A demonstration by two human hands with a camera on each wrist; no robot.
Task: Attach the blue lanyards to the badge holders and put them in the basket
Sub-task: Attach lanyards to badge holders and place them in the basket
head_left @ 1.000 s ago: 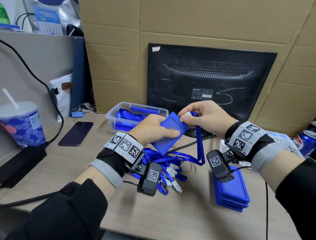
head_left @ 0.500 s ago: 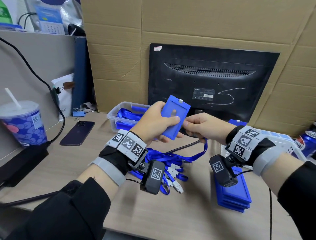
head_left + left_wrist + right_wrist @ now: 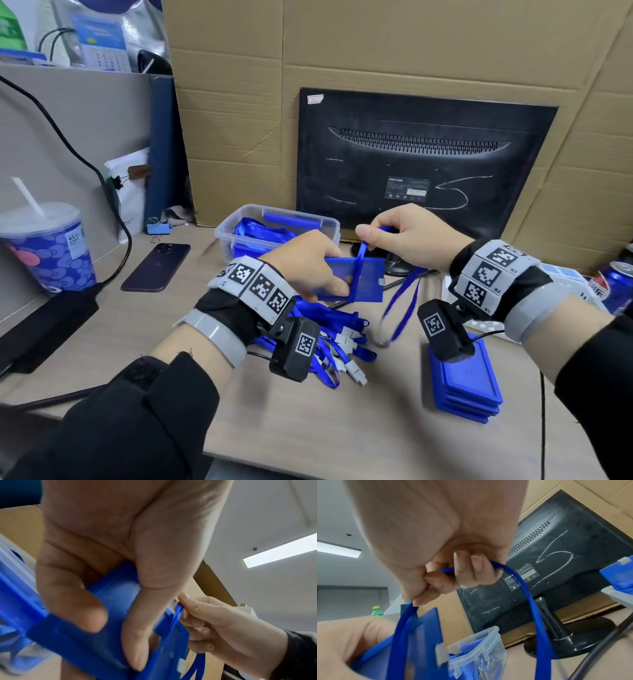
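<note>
Badge holder (image 3: 356,279) being gripped flat in left hand (image 3: 305,263), steadying it just above the surface (image 3: 342,428) while right hand (image 3: 407,236) fingers (image 3: 462,566) are pinching the blue lanyard (image 3: 400,301), seemingly wrapping its loop round the holder for tidy stowing. Heading, likely, for the clear basket (image 3: 329,224) just behind, rim unobstructed; monitor (image 3: 424,161) crowding close beyond.
</note>
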